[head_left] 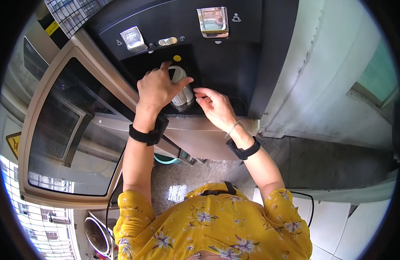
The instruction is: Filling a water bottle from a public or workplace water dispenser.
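Your left hand (158, 86) grips the steel cup (181, 89); keep it straight. Your right hand (215, 107) waits beside it, fingers loose and empty.

- Yellow short-sleeved top (213, 225), pale flower print all over.
- Black band (148, 132) on the left wrist.
- Black band (244, 149) on the right wrist, thin bracelet (233, 128) just above it.
- Black clip (219, 189) at the neckline.

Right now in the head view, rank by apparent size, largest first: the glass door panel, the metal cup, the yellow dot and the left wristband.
1. glass door panel
2. metal cup
3. left wristband, looks close to the cup, so unsure
4. yellow dot
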### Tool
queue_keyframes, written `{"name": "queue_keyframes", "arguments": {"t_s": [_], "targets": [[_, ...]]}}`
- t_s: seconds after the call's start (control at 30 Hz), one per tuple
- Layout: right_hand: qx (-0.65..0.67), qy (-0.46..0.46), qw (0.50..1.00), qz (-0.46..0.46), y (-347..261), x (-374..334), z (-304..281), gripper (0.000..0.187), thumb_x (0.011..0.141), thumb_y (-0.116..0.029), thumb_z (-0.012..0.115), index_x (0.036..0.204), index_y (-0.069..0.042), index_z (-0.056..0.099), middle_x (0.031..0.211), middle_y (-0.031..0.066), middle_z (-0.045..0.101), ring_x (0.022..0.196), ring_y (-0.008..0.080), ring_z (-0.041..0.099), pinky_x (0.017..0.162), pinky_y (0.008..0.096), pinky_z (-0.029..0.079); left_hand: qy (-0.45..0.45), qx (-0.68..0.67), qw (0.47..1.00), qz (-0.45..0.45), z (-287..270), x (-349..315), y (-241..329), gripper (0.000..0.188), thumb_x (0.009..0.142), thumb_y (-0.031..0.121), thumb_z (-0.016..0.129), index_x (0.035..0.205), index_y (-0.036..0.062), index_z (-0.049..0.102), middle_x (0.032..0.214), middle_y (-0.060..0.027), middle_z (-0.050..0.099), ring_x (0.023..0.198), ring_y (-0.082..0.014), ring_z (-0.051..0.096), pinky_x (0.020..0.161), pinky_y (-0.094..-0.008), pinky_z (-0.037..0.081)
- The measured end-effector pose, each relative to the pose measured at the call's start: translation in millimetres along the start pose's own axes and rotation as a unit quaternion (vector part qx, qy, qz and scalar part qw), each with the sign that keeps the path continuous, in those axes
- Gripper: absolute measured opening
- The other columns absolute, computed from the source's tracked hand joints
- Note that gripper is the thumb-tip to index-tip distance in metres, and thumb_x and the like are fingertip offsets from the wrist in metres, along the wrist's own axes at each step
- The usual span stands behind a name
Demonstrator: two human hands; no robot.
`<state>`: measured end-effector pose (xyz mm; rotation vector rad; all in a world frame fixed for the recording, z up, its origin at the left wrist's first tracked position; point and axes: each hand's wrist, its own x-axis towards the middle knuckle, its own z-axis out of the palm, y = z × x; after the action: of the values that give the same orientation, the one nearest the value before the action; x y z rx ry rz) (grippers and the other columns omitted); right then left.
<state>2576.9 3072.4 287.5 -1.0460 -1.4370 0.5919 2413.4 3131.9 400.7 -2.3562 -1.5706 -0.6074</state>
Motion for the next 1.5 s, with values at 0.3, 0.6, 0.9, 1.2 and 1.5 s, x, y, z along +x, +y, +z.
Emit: {"name": "queue_keyframes", "arguments": {"t_s": [0.3,0.6,0.9,1.2,1.5], "targets": [[-0.024,0.004,0.999,0.026,17.0,6.1,0.8,0.028,0.097,-0.006,0.059,0.123,-0.003,0.068,0.111,0.0197,0.074,0.099,0.031,0.073,0.087,0.0378,0.057,-0.128,-0.151,0.98,0.031,-19.5,9.5,-19.2,0.08,0.069,0.04,0.084,0.139,0.0075,0.061,0.11,-0.0193,0.075,0.105,-0.0366,0.072,0.093,-0.0389,0.056],[-0.02,0.031,0.999,0.009,16.1,14.4,10.6,0.041,0.095,-0.008,0.056,0.136,-0.006,0.057,0.127,0.0225,0.066,0.11,0.0413,0.066,0.095,0.0462,0.054,-0.303,-0.281,0.902,0.123,-32.1,23.4,-24.2,0.09,0.06,0.007,0.08,0.147,0.0098,0.053,0.131,-0.0135,0.067,0.122,-0.0265,0.063,0.113,-0.0364,0.044],[-0.053,0.045,0.997,0.026,14.5,17.4,12.9,0.027,0.093,-0.017,0.064,0.117,-0.004,0.068,0.107,0.0183,0.071,0.096,0.0383,0.069,0.084,0.0453,0.055,-0.258,-0.296,0.916,0.087,-25.8,17.5,-27.3,0.085,0.063,0.013,0.095,0.141,0.0069,0.061,0.133,-0.0126,0.066,0.123,-0.0243,0.063,0.111,-0.0372,0.046],[-0.063,0.023,0.997,0.049,4.6,0.7,-1.1,0.023,0.087,-0.021,0.077,0.099,-0.002,0.074,0.077,0.0125,0.072,0.079,0.0294,0.067,0.074,0.0417,0.054,-0.217,-0.265,0.933,0.113,-25.1,13.6,-29.3,0.084,0.063,0.018,0.093,0.14,0.0078,0.062,0.132,-0.017,0.068,0.124,-0.0305,0.065,0.108,-0.0364,0.048],[-0.085,0.077,0.993,-0.017,12.3,-1.8,34.2,0.079,0.067,-0.03,0.093,0.132,-0.003,0.057,0.121,0.0179,0.06,0.111,0.0374,0.059,0.095,0.0449,0.051,-0.195,-0.286,0.931,0.115,-18.2,14.1,-30.4,0.082,0.065,0.027,0.095,0.138,0.0087,0.063,0.134,-0.0171,0.067,0.125,-0.0321,0.064,0.107,-0.0369,0.049]]}}
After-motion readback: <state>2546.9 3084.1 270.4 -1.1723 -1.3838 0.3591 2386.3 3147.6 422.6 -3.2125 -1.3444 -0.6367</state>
